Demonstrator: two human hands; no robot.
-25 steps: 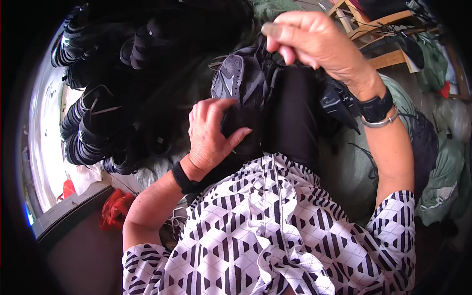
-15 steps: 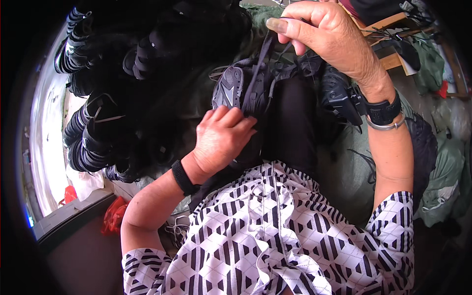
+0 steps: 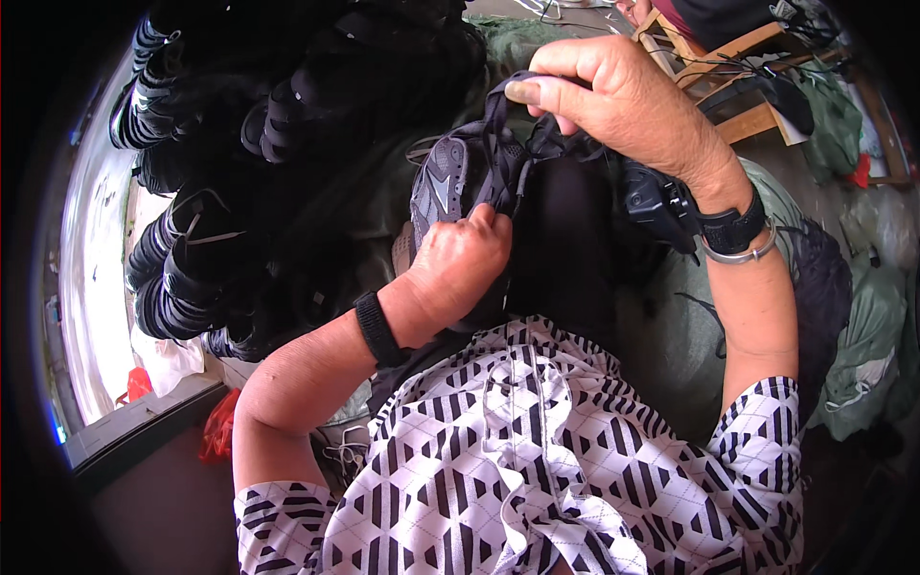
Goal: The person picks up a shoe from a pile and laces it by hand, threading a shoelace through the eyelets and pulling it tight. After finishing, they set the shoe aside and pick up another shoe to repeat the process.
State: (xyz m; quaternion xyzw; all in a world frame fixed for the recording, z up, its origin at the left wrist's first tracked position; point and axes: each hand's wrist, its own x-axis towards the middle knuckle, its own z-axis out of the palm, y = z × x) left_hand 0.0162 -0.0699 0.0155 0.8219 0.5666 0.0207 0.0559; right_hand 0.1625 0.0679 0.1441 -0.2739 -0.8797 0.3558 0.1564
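Observation:
A dark grey and black sneaker with a pale arrow-shaped mark on its side lies on my lap, toe pointing away from me. My left hand is closed on the near part of the shoe; its fingertips are hidden, so what exactly they pinch there does not show. Above and to the right, my right hand pinches a dark shoelace between thumb and fingers. The lace hangs in a loose loop down to the shoe's eyelets.
Stacks of black shoe pieces rise on the left, with more black pieces at the far side. A black strapped device sits by my right wrist. Wooden frames and green sacks stand right; a red bag lies lower left.
My right hand has come down and slightly left, and the lace has gone from taut to slack. My left hand has shifted right, its fingers curled tighter.

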